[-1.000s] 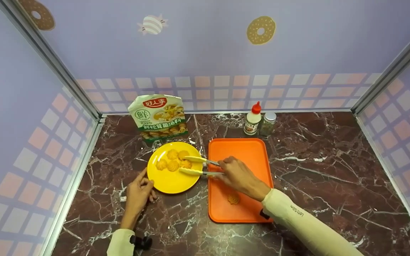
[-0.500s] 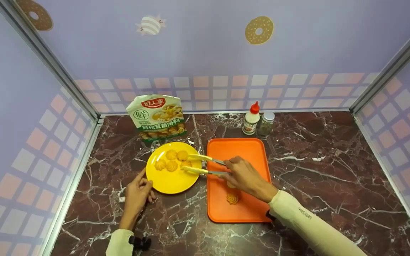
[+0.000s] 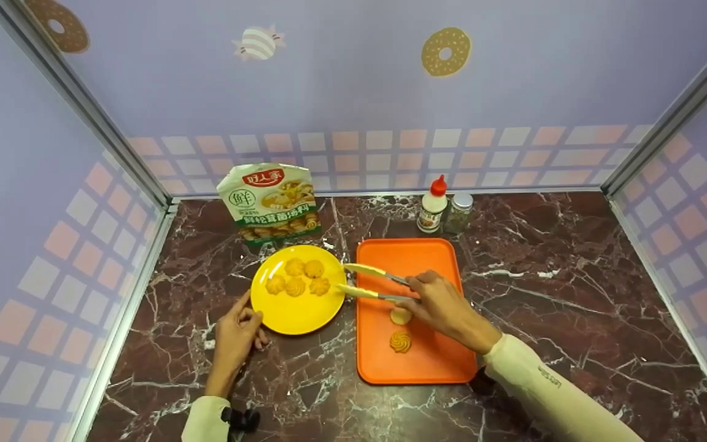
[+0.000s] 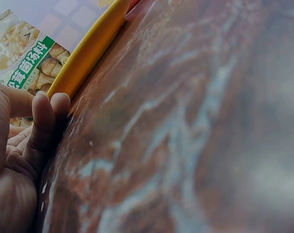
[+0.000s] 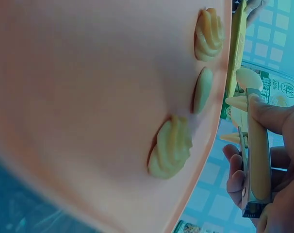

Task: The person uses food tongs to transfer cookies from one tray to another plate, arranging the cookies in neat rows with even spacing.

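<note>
My left hand point(image 3: 238, 334) holds the rim of a yellow plate point(image 3: 298, 316), thumb and index finger at its left edge. Several piped swirl cookies point(image 3: 295, 286) lie on the plate's upper half. My right hand point(image 3: 452, 310) grips metal tongs point(image 3: 393, 298) with yellow tips, over the orange tray point(image 3: 378, 368). The tongs' arms stand apart with nothing between them, tips near the plate's right rim. On the tray lie a swirl cookie point(image 3: 401, 341) and a pale flat-side-up cookie point(image 3: 401, 315). The right wrist view shows a third tray cookie point(image 5: 171, 148), which the right hand hides from the head view.
Behind the plate stands a green and white food pouch point(image 3: 270, 202). A red-capped squeeze bottle point(image 3: 432, 205) and a silver-lidded spice jar point(image 3: 458, 213) stand behind the tray. Patterned walls point(image 3: 353, 73) enclose the dark marble-look table point(image 3: 550, 276) at back and sides.
My right hand has drawn the tongs rightward off the plate, and their tips have come away from the cookies. The pale cookie on the tray has come into view. The left hand stays at the plate.
</note>
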The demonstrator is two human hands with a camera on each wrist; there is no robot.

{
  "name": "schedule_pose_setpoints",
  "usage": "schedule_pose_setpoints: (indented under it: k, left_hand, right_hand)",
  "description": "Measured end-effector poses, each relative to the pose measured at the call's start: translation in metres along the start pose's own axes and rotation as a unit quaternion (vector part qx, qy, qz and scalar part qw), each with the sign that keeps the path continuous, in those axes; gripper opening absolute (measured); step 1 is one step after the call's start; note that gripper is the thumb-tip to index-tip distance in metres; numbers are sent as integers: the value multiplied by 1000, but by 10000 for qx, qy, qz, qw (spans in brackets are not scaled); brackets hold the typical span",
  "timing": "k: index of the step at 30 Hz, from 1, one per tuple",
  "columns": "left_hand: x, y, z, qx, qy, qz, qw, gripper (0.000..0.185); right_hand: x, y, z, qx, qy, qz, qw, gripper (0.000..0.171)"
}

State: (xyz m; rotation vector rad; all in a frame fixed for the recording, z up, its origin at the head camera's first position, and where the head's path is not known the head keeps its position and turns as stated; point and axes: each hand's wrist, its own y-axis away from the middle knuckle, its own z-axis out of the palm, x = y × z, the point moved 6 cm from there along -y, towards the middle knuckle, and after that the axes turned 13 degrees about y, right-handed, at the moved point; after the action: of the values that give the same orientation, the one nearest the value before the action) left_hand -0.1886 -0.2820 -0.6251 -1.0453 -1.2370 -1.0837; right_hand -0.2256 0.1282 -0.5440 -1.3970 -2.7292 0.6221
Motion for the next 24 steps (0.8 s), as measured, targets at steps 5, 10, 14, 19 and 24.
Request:
schedule_pose_setpoints:
  k: [5,10,14,19,24]
  left_hand:
    - [0,0,0,-23,28,-51,10000,60]
    - [-2,0,-1,-8,-18,-77,10000,61]
    - [-3,0,-1,-50,-9,-74,10000,61]
    - [-2,0,-1,-78,57,-79,9999,61]
    - [-2,0,-1,-38,162,-129,9998,62]
  right_hand:
    - [7,8,-5,83,99,15,9999,35]
    - [14,17,-9,163,105,-17,9998,34]
    - [20,23,-14,227,153,-63,9996,35]
    - [25,32,-20,351,255,-82,9990,38]
    - [30,42,-25,396,288,-62,9988,43]
